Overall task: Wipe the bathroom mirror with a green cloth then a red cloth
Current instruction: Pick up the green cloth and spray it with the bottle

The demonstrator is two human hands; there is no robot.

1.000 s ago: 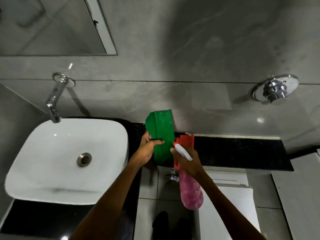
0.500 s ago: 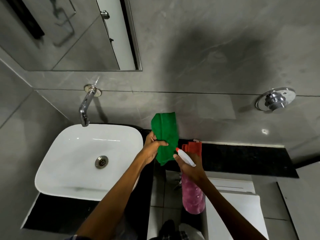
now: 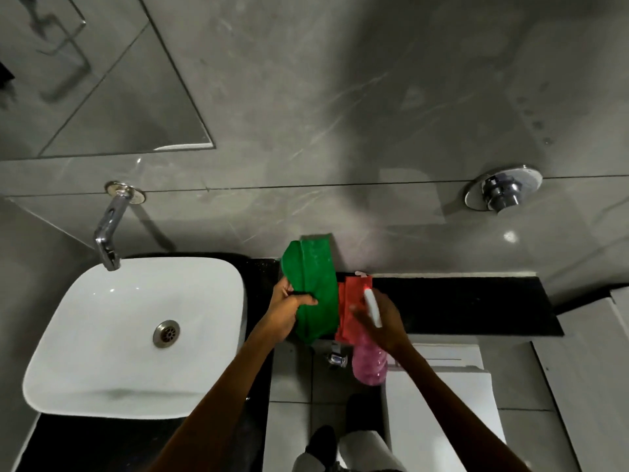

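My left hand grips a green cloth, folded and held up above the black counter. My right hand holds a pink spray bottle with a white nozzle, pointing toward the green cloth. A red cloth lies on the counter edge right behind the bottle, partly hidden by my right hand. The mirror hangs on the wall at the upper left, above the sink.
A white basin with a chrome tap sits at the left. A chrome flush knob is on the grey wall at the right. A white toilet tank stands below the counter; grey floor tiles lie beneath.
The view has tilted up, showing more mirror. My hands stay close together; the spray bottle has shifted slightly right, over the red cloth.
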